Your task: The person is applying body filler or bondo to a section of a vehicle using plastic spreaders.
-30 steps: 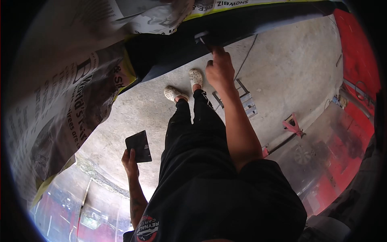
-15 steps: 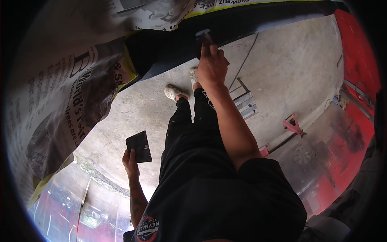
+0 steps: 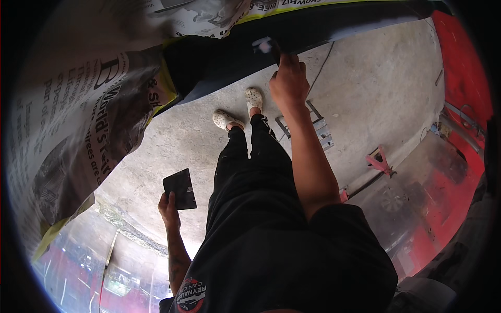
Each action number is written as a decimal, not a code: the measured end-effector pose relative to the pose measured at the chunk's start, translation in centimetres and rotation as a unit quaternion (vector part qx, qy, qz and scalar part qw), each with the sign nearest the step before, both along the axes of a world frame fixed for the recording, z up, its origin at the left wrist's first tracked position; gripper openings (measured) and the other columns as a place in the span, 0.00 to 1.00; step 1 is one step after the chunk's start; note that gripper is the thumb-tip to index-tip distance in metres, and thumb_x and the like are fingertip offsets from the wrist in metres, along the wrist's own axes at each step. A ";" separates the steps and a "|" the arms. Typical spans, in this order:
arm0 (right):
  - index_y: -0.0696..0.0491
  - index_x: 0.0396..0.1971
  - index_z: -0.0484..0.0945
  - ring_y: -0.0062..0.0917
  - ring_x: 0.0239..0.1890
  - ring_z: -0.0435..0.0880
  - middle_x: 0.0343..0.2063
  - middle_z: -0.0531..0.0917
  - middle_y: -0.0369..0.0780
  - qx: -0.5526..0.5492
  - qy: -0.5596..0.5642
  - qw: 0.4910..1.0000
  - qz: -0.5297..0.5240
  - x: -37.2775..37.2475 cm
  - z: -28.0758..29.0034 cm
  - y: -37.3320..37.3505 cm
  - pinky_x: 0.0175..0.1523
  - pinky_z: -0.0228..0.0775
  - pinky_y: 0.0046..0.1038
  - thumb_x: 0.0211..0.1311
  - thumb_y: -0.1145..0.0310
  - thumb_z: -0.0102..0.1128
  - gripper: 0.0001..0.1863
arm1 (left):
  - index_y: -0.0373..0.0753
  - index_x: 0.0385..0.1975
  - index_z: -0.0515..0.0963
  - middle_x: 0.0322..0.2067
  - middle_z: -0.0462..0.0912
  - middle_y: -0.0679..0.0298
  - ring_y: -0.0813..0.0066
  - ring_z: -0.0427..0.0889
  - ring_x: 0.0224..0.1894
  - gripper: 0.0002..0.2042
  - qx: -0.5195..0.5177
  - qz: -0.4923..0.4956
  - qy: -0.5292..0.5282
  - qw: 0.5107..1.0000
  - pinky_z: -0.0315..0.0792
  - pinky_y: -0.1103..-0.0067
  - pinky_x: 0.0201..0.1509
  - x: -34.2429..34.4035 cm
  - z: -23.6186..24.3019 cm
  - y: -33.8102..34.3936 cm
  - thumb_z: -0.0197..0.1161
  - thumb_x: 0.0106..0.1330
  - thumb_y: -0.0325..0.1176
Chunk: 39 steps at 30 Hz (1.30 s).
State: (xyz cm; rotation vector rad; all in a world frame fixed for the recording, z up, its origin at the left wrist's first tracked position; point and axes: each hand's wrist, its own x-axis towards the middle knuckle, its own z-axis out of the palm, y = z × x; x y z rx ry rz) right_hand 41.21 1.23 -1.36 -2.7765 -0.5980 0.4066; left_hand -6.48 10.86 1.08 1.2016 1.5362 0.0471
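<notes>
Plate (image 3: pixel 181 189) pinched in left hand (image 3: pixel 168 211) over open floor (image 3: pixel 373 75), tool (image 3: pixel 277 56) pinched in right hand (image 3: pixel 290 83) near panel (image 3: pixel 219 65) edge

The left hand (image 3: pixel 168 211) holds a black plate (image 3: pixel 180 187), the right hand (image 3: pixel 290 83) a tool (image 3: pixel 276 53) at a dark panel (image 3: pixel 216 67).
</notes>
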 end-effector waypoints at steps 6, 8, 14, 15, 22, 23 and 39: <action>0.44 0.62 0.69 0.40 0.50 0.76 0.49 0.75 0.40 0.005 0.017 1.000 0.019 -1.6 -0.7 1.8 0.50 0.78 0.41 0.51 0.80 0.56 0.34 | 0.34 0.32 0.77 0.26 0.78 0.70 0.85 0.69 0.28 0.11 0.000 -0.012 0.003 1.000 0.64 0.82 0.32 -0.2 0.0 0.0 0.59 0.70 0.36; 0.44 0.62 0.69 0.40 0.51 0.76 0.49 0.75 0.39 0.015 0.023 0.999 0.037 -2.0 -1.0 1.9 0.50 0.78 0.41 0.51 0.80 0.56 0.34 | 0.33 0.33 0.78 0.27 0.79 0.70 0.85 0.70 0.28 0.10 0.006 -0.012 0.005 1.000 0.65 0.82 0.33 0.0 0.0 0.0 0.58 0.70 0.35; 0.48 0.57 0.71 0.43 0.53 0.75 0.49 0.77 0.43 0.050 0.109 0.991 0.054 -1.7 1.1 0.5 0.54 0.73 0.43 0.51 0.80 0.53 0.29 | 0.33 0.35 0.78 0.29 0.80 0.68 0.85 0.71 0.30 0.10 0.002 0.012 -0.020 1.000 0.66 0.82 0.34 0.7 0.3 -0.2 0.58 0.71 0.35; 0.48 0.57 0.71 0.43 0.53 0.75 0.49 0.77 0.43 0.050 0.108 0.991 0.054 -1.2 1.2 0.1 0.54 0.73 0.43 0.51 0.80 0.53 0.29 | 0.33 0.35 0.78 0.29 0.80 0.68 0.85 0.71 0.30 0.10 0.002 0.011 -0.021 1.000 0.66 0.82 0.34 0.7 0.3 -0.1 0.58 0.71 0.35; 0.45 0.60 0.71 0.42 0.55 0.74 0.53 0.77 0.43 0.030 0.034 0.999 -0.002 2.0 0.6 0.0 0.58 0.71 0.43 0.54 0.79 0.52 0.30 | 0.32 0.36 0.78 0.30 0.81 0.68 0.85 0.72 0.30 0.10 -0.004 -0.006 -0.005 1.000 0.67 0.82 0.34 0.4 0.1 0.0 0.59 0.71 0.35; 0.44 0.60 0.71 0.42 0.55 0.74 0.53 0.76 0.42 0.040 0.028 0.999 0.002 2.1 0.7 0.2 0.58 0.71 0.43 0.54 0.79 0.52 0.31 | 0.32 0.37 0.78 0.30 0.81 0.68 0.84 0.72 0.30 0.10 -0.005 -0.004 -0.005 1.000 0.67 0.82 0.35 0.5 0.2 -0.1 0.59 0.70 0.35; 0.53 0.60 0.69 0.42 0.52 0.75 0.50 0.73 0.42 0.003 -0.025 0.996 0.081 -2.5 -1.8 3.3 0.50 0.79 0.39 0.50 0.77 0.60 0.32 | 0.32 0.40 0.79 0.32 0.83 0.66 0.83 0.76 0.32 0.10 -0.013 0.016 -0.012 1.000 0.70 0.82 0.37 -0.1 0.2 -0.7 0.58 0.71 0.34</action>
